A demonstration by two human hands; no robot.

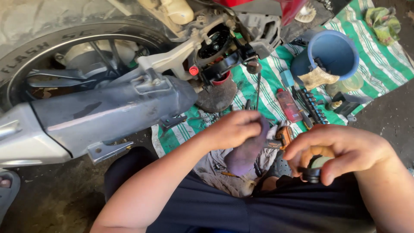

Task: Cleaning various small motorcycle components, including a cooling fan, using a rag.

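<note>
My left hand is closed around a purple-grey rag that hangs down from its fingers over my lap. My right hand grips a small dark round part with a pale green face, held low near my knee. The two hands are a short way apart. Behind them stands a motorcycle with its grey exhaust muffler and rear tyre.
A green-and-white striped mat carries a blue bucket, a small red bottle, a socket rail, an orange-handled tool and a crumpled cloth. A dark bowl sits under the engine. A sandalled foot shows at left.
</note>
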